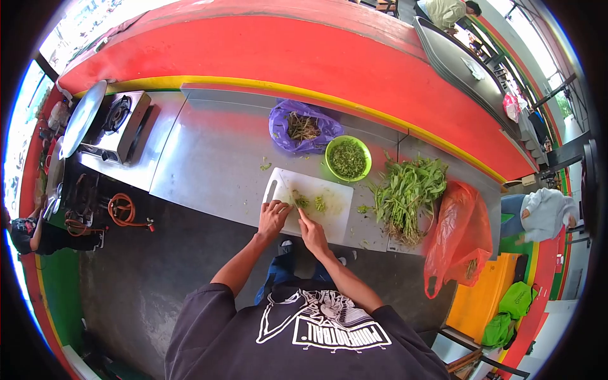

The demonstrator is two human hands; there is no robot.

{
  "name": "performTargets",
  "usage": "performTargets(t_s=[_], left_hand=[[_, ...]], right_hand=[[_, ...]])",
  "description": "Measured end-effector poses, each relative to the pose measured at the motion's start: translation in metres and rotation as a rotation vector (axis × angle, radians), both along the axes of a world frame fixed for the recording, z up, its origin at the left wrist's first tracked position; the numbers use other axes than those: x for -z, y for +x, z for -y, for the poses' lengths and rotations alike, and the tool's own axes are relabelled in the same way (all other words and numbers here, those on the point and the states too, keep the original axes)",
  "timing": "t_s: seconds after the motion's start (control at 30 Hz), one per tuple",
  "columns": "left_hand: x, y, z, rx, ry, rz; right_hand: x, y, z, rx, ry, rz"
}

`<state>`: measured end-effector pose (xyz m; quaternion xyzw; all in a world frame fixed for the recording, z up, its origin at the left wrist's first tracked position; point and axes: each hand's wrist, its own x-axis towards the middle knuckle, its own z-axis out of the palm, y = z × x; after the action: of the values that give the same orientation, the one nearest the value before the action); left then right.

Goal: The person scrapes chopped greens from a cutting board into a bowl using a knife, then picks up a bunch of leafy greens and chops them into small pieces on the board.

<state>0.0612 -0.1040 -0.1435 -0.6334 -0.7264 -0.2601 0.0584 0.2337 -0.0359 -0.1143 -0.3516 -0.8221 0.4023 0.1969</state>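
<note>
A white cutting board (339, 218) lies on the metal counter, with chopped greens (320, 202) on it. My left hand (273, 217) rests at the board's left part, its fingers bent and pressed together on a small bunch of greens (300, 201). Close to its right, my right hand (312, 233) is closed around a knife, whose blade is barely visible beside the greens. Behind the board stands a green bowl (348, 158) full of chopped greens. A purple bag (278, 128) holding stems sits just left of the bowl.
Leafy greens (411, 193) with roots lie right of the board, beside a red plastic bag (462, 234) hanging over the counter edge. A portable stove (117, 123) stands far left. People are at the left edge (28, 234), right (544, 212) and top right (446, 12).
</note>
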Motion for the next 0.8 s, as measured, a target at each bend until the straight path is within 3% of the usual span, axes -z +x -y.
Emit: performTargets(t_s=[0.07, 0.27, 0.47, 0.8], left_hand=[[-0.003, -0.002, -0.001, 0.000, 0.009, 0.049], [0.006, -0.001, -0.002, -0.024, 0.036, 0.039], [-0.004, 0.004, -0.001, -0.084, -0.032, 0.008], [0.006, 0.001, -0.002, -0.052, 0.037, 0.043]], right_hand=[[-0.002, 0.006, 0.004, 0.037, -0.022, -0.107], [-0.007, 0.017, 0.019, 0.036, -0.145, -0.004], [0.008, 0.005, 0.016, 0.026, 0.079, 0.088], [-0.003, 0.014, 0.019, 0.069, -0.052, -0.061]])
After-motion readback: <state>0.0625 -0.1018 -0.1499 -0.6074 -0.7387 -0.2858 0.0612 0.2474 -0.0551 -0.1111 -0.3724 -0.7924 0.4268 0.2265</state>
